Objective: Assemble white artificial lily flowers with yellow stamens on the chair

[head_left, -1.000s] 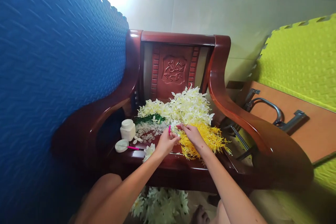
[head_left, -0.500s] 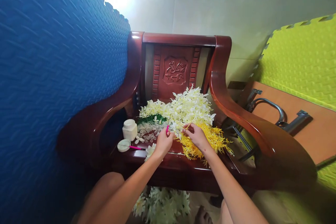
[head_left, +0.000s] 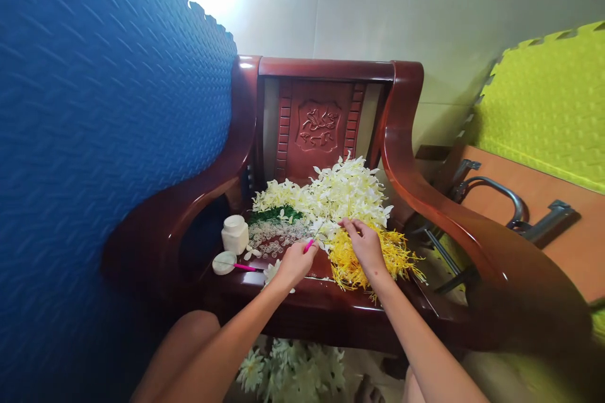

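Observation:
My left hand is closed around a slim tool with a pink handle; its thin tip points up toward the white flowers. My right hand is over the yellow stamens, its thumb and fingers pinched at the edge of the white artificial flowers. What lies between those fingertips is too small to make out. Small clear discs are spread left of my hands. A single white flower lies partly behind my left wrist.
A white jar and a round lid stand at the seat's left, with another pink-handled tool resting on the lid. Dark green pieces lie behind the discs. Wooden armrests flank the seat. More white flowers are below.
My right hand has moved slightly up and right, away from my left hand, to the white flowers. The yellow strands that stretched between my hands no longer show there. The pink-handled tool has tilted.

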`<state>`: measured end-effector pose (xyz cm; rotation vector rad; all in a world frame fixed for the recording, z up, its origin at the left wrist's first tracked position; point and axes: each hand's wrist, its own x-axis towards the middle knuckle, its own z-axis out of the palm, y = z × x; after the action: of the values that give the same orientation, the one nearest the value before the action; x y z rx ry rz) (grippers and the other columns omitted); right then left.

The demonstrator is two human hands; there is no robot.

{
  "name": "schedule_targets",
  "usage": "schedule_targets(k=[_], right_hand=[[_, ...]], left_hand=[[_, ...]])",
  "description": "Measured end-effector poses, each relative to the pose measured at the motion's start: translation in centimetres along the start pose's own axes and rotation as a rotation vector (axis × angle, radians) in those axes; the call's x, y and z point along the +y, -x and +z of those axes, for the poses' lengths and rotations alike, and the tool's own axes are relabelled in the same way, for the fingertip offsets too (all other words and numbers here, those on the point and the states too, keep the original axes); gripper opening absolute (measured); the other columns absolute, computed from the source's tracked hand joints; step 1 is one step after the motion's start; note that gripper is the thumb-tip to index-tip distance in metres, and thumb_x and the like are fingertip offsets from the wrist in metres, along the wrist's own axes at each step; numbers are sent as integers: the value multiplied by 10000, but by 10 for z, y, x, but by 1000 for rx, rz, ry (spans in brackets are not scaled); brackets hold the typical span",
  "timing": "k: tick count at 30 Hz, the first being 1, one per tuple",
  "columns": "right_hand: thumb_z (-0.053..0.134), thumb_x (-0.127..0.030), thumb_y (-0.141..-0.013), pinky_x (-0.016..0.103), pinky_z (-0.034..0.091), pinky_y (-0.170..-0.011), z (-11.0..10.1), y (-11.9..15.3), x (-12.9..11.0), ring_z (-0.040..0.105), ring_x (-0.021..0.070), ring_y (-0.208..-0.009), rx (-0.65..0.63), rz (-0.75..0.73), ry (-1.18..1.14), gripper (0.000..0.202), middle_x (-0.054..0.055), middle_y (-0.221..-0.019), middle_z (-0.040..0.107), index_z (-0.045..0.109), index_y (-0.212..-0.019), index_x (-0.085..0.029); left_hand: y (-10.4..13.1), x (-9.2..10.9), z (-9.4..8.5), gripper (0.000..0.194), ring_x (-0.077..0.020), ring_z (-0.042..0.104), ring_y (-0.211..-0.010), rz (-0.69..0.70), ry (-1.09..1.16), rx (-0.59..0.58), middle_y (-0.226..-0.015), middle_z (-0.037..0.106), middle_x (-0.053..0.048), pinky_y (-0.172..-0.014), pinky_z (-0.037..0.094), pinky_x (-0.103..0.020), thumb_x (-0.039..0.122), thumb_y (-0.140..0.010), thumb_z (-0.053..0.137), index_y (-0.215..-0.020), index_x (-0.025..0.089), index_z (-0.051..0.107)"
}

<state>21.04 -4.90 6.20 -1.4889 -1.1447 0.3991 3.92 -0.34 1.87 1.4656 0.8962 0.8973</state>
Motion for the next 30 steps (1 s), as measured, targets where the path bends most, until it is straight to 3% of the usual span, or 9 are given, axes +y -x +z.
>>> schedule_targets(k=[4,7,9,13,19,22,27,30], right_hand=[[572,-654,-765,292,411,-708,0,-1,-2,565,197,-755,-53,10,-20,529,56,-777,663,747,-838,-160],[606,-643,-744,274,385,-634,2,-2,-3,499,160,-653,-177,10,-67,522,7,-641,577,747,-841,-150],[632,-619,-739,270,381,-629,4,-2,-3,491,153,-649,-227,-7,-91,485,-4,-627,556,739,-805,-150],[635,-591,-757,280,400,-649,10,0,-1,523,162,-667,-293,-35,-90,438,10,-651,587,703,-699,-163],[642,-572,-761,315,433,-787,13,1,0,594,205,-823,-222,-66,-36,410,62,-828,666,746,-793,-176],[576,-585,-801,322,437,-774,11,-1,0,592,203,-798,-216,-24,23,443,62,-824,679,733,-820,-171],[676,-532,-726,308,460,-722,7,-1,5,602,186,-752,-432,40,20,371,29,-797,666,639,-831,-177],[698,-490,-710,311,469,-737,4,-1,8,614,183,-760,-446,48,-38,340,20,-787,654,599,-828,-187]], left_hand=[[-3,6,10,523,-133,542,-517,-40,126,-59,-604,590,-36,-533,427,-256,656,-816,436,-648,167,512],[-3,14,15,467,-159,630,-674,-7,323,-90,-827,660,-85,-649,501,-285,607,-724,642,-780,158,524],[-2,16,17,449,-164,635,-684,17,400,-136,-793,658,-72,-674,507,-295,507,-652,766,-768,154,514],[-1,15,20,412,-147,612,-645,50,477,-196,-716,638,-37,-670,493,-293,375,-629,811,-672,160,463],[-4,15,16,317,-112,549,-554,92,425,-132,-641,601,2,-610,435,-262,245,-630,755,-645,169,447],[-4,19,14,362,-112,542,-571,136,435,-65,-671,601,14,-604,426,-257,241,-618,748,-655,191,392],[-1,23,10,301,-118,529,-631,202,338,54,-715,586,9,-635,414,-252,279,-645,739,-689,181,458],[0,23,10,262,-123,521,-638,211,308,54,-686,566,9,-640,412,-253,291,-671,715,-689,178,479]])
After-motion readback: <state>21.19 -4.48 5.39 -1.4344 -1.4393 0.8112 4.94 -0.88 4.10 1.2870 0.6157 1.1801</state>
